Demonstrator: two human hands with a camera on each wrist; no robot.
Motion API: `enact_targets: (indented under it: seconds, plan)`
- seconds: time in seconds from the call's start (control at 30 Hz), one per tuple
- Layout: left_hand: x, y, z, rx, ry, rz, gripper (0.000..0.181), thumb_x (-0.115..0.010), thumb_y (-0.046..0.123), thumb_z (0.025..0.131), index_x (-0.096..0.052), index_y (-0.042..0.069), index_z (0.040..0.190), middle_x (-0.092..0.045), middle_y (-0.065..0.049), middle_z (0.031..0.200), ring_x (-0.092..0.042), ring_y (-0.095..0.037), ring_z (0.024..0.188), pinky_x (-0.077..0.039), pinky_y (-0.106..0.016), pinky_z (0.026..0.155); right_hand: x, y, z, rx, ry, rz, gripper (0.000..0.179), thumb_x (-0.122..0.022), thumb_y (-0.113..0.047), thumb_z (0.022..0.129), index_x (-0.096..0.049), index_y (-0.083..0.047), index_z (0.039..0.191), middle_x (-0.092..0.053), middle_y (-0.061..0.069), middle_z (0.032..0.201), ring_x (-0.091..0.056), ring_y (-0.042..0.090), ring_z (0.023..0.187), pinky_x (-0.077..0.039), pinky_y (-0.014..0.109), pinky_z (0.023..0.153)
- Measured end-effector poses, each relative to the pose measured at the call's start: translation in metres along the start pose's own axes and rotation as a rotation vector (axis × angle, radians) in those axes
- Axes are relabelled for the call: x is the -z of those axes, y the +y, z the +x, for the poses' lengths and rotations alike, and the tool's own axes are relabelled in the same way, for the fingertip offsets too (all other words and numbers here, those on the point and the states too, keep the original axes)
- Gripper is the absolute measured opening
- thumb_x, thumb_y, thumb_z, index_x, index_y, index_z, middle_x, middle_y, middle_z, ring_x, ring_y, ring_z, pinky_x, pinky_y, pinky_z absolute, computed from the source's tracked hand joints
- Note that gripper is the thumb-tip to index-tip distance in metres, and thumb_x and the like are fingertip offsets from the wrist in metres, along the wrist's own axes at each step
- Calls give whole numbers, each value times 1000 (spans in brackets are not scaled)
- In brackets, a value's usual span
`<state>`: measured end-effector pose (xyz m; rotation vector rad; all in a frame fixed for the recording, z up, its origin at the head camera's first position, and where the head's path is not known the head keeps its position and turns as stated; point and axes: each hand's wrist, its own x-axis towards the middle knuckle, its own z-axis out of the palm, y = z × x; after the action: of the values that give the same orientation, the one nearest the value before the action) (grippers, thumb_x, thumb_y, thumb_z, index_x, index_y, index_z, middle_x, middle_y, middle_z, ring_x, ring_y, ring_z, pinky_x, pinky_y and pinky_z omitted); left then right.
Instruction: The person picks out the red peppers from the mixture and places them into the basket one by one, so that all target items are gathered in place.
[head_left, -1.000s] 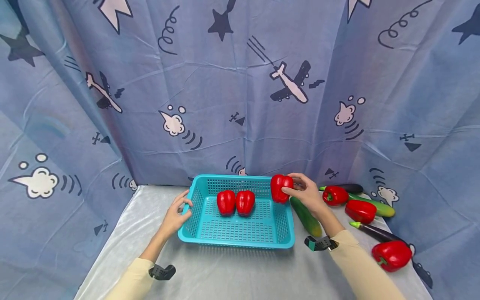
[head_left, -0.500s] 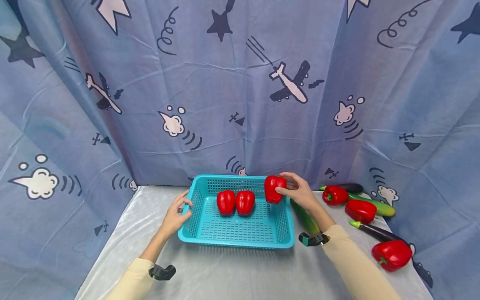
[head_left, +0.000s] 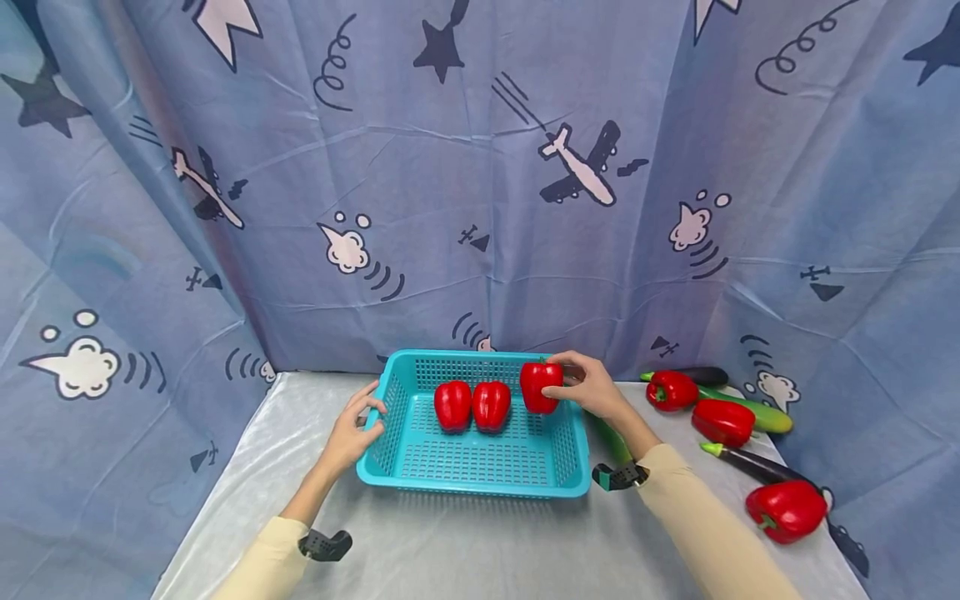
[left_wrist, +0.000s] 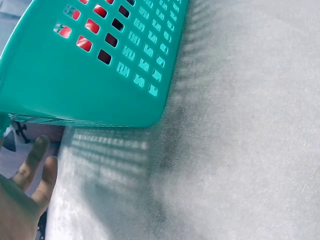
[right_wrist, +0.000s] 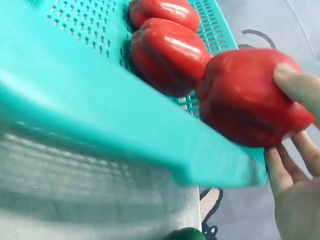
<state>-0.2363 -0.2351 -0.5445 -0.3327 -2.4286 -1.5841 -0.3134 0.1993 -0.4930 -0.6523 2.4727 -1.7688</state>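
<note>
A red bell pepper [head_left: 538, 387] is held in my right hand [head_left: 592, 390], thumb on the near side and fingers behind, over the right end of the turquoise basket [head_left: 480, 490]. In the right wrist view this bell pepper [right_wrist: 250, 97] overlaps the basket's rim, its neighbour close by. Two more red bell peppers, a left one [head_left: 453, 407] and a right one [head_left: 491, 407], lie side by side inside the basket. My left hand [head_left: 351, 429] holds the basket's left rim; in the left wrist view two fingers [left_wrist: 46, 182] extend outside its wall.
Right of the basket lies a green cucumber [head_left: 613, 437], partly hidden by my right forearm. Farther right are several red bell peppers [head_left: 786, 510], an eggplant [head_left: 757, 467], another dark eggplant [head_left: 701, 377] and a long green vegetable [head_left: 768, 417]. A patterned blue curtain [head_left: 480, 208] hangs behind the table.
My right hand has moved left with the red bell pepper, from the basket's right rim to over its inside, and slightly lower. The left hand keeps its place on the rim.
</note>
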Motion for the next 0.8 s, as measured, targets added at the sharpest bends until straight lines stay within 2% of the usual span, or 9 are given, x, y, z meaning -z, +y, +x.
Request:
enact_targets:
  seconds: [0.17, 0.4, 0.6, 0.7, 0.8]
  plan:
    - [-1, 1, -1, -9, 11, 12, 18, -62, -12, 85, -62, 3, 96, -35, -23, 157, -39, -46, 137, -47, -57, 88, -7, -2, 2, -10, -3, -28, 43, -81, -3, 86, -63, 3, 124, -60, 24, 128, -62, 46, 110, -54, 49, 90]
    - [-1, 0, 1, 23, 5, 15, 21, -61, -13, 85, -62, 5, 96, -34, -20, 158, -45, -44, 132, -47, -56, 89, -12, -2, 5, 21, -8, -87, 43, -86, -6, 82, -66, 2, 120, -65, 19, 120, -62, 40, 111, -51, 53, 94]
    - [-2, 1, 1, 31, 17, 24, 21, -61, -15, 85, -62, 2, 98, -35, -21, 158, -47, -44, 132, -48, -54, 88, -17, -2, 9, 47, -30, -153, 45, -86, -9, 82, -67, 1, 123, -66, 17, 120, -61, 37, 110, -50, 55, 94]
    - [-2, 11, -1, 20, 28, 27, 22, -61, -16, 84, -62, 2, 97, -35, -26, 156, -47, -48, 130, -49, -56, 87, -20, -2, 12, 62, -45, -166, 43, -85, -10, 84, -69, -1, 123, -66, 15, 121, -63, 36, 109, -52, 52, 92]
    - [1, 31, -3, 27, 16, 27, 22, -60, -18, 84, -62, 0, 96, -34, -31, 155, -45, -52, 130, -48, -59, 88, -21, -2, 13, 70, -63, -170, 41, -84, -9, 84, -69, -1, 122, -67, 16, 120, -64, 36, 107, -54, 50, 89]
